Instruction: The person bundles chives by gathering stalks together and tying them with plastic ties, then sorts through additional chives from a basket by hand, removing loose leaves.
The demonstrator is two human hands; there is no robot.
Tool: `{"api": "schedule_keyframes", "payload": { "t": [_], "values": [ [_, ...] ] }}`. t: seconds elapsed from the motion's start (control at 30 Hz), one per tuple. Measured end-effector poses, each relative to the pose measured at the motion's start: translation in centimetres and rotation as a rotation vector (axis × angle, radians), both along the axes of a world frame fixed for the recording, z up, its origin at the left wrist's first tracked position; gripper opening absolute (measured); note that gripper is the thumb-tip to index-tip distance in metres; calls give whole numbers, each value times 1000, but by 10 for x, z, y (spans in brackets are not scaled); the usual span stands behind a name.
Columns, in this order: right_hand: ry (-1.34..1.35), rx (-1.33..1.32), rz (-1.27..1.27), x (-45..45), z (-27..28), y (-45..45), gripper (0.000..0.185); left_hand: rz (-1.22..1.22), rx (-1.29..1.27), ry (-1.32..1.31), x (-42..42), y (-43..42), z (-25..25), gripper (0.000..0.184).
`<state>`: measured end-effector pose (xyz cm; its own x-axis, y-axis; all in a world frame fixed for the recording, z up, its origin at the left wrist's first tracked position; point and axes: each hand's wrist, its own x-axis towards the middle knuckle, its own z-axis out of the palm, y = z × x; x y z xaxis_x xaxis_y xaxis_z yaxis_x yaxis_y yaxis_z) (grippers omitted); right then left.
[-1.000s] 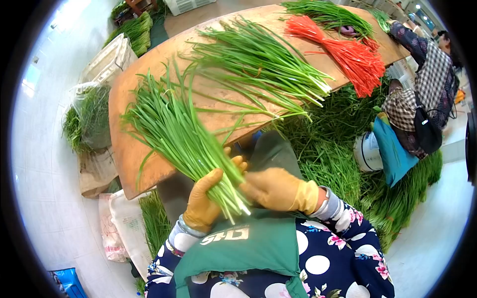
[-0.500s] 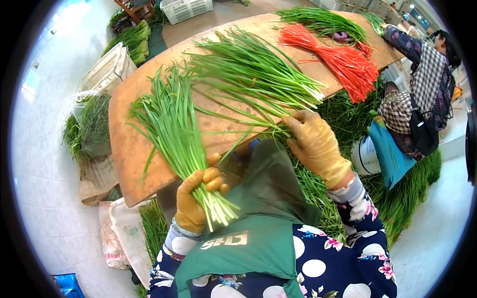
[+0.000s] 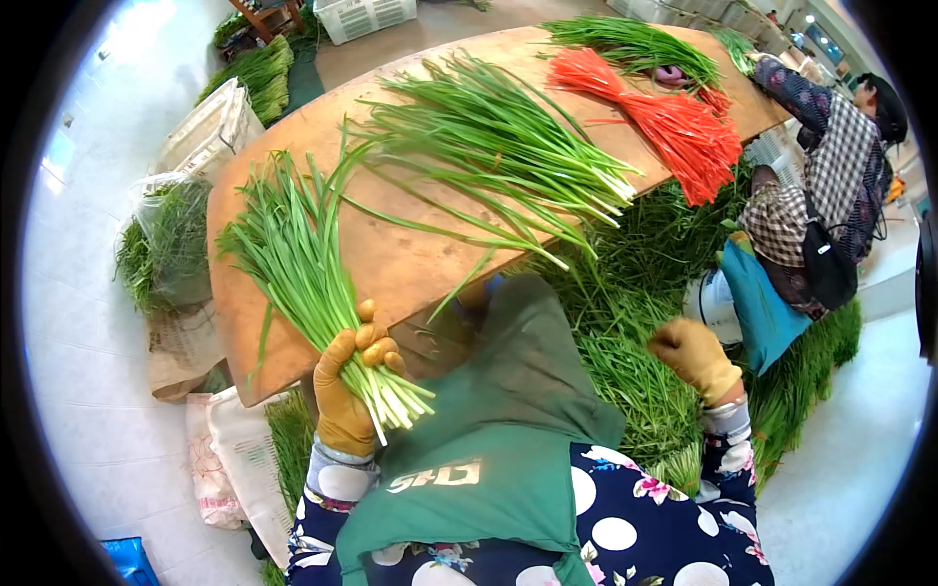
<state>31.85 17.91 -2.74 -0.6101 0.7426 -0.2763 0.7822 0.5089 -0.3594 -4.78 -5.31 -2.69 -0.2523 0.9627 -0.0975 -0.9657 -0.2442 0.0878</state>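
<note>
My left hand (image 3: 344,396), in a yellow rubber glove, is closed around the pale stem ends of a bunch of garlic chives (image 3: 298,249). The long green leaves of that bunch fan out over the left part of the wooden table (image 3: 410,278). A loose pile of garlic chives (image 3: 498,146) lies across the middle of the table, a few stalks straggling toward the near edge. My right hand (image 3: 696,359), gloved alike, is off the table to the right, above a heap of green leaves (image 3: 630,391). Its fingers look bent but are blurred, and I see nothing in them.
Red ties (image 3: 674,127) lie bundled on the table, with more chives (image 3: 635,44) behind them. At right a person in a checked garment (image 3: 840,137) is beside a white bucket (image 3: 715,305) and a teal cloth (image 3: 767,303). Crates (image 3: 200,132) and a bagged pile of greens (image 3: 176,239) stand left.
My right hand has left the stalks at the table's near edge and moved right and down over the leaf heap. My left hand and its bunch have shifted slightly left.
</note>
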Motion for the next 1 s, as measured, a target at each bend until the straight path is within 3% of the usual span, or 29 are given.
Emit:
{"api": "schedule_keyframes", "payload": {
  "t": [0.03,0.07,0.13,0.2,0.23,0.27,0.37,0.47,0.57,0.63,0.8,0.9,1.0],
  "values": [
    [-514,60,-13,11,-7,0,16,-19,12,8,1,2,-1,37],
    [-515,64,-20,12,-5,-1,16,-25,18,8,1,6,-1,37],
    [39,313,-54,2,-1,-7,19,-14,-72,88,4,8,-1,35],
    [483,215,-60,-53,33,-18,21,-34,-84,76,9,12,0,33],
    [627,287,11,-77,36,-21,21,-50,-81,62,10,16,1,32],
    [623,387,74,-99,43,-25,21,-52,-84,64,14,18,4,31],
    [213,466,58,-154,39,-25,27,-34,-170,160,24,17,12,29],
    [351,457,111,-169,17,-14,29,-29,-257,257,32,14,18,32],
    [561,325,159,-162,19,-31,26,-79,-407,405,42,15,13,29],
    [746,-229,70,-153,24,-55,23,-99,-442,467,51,27,14,29],
    [760,-549,57,-143,23,-89,17,-109,-465,448,64,47,9,25],
    [675,-429,64,-148,18,-84,19,-88,-540,445,71,50,0,22],
    [785,-484,-21,-156,-10,-81,24,-56,-571,445,79,51,3,20]
  ]
}}
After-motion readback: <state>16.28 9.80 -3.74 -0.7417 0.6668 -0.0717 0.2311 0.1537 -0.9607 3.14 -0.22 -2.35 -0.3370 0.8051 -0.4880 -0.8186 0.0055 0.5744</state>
